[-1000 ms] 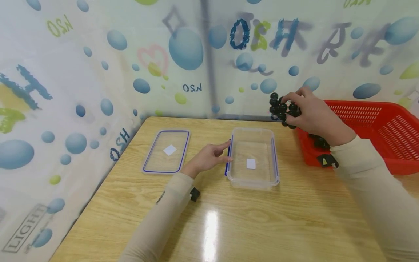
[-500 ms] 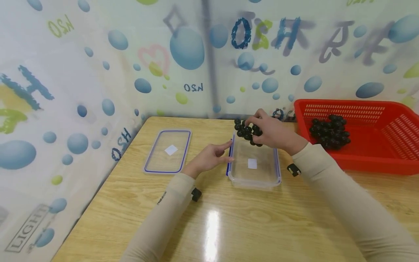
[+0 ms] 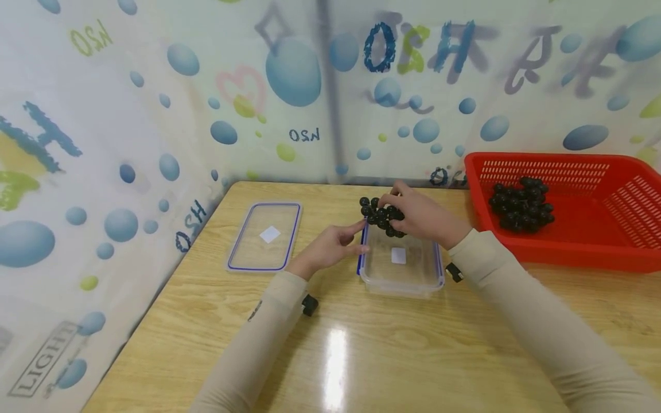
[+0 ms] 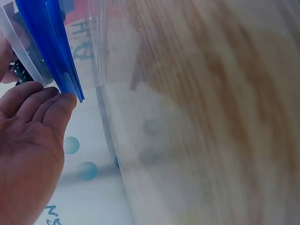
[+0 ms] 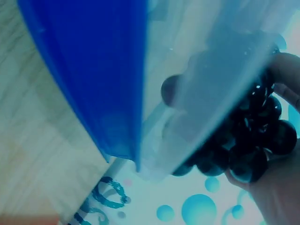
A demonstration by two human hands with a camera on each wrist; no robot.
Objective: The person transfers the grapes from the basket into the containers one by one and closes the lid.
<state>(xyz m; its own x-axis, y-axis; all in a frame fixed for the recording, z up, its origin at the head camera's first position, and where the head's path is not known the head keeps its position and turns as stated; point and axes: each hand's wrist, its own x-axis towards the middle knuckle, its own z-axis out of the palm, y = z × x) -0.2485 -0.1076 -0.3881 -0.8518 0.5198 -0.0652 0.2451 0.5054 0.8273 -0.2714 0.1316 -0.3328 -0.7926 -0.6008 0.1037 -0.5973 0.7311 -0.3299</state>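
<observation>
My right hand grips a bunch of black grapes over the far part of a clear plastic container. In the right wrist view, some grapes show beside the container's translucent wall, others blurred behind it. At the container's left side, my left hand touches the rim and blue clasp, index finger and thumb apart. In the left wrist view, the fingers reach against the blue clasp. The container's inside shows a white label.
A clear lid with a blue seal lies on the wooden table to the left. At right stands a red plastic basket holding another black grape bunch. A patterned curtain borders the table's back and left.
My right hand has carried the grapes left from beside the red basket to the container, and lower. The left hand has kept its place at the container's side.
</observation>
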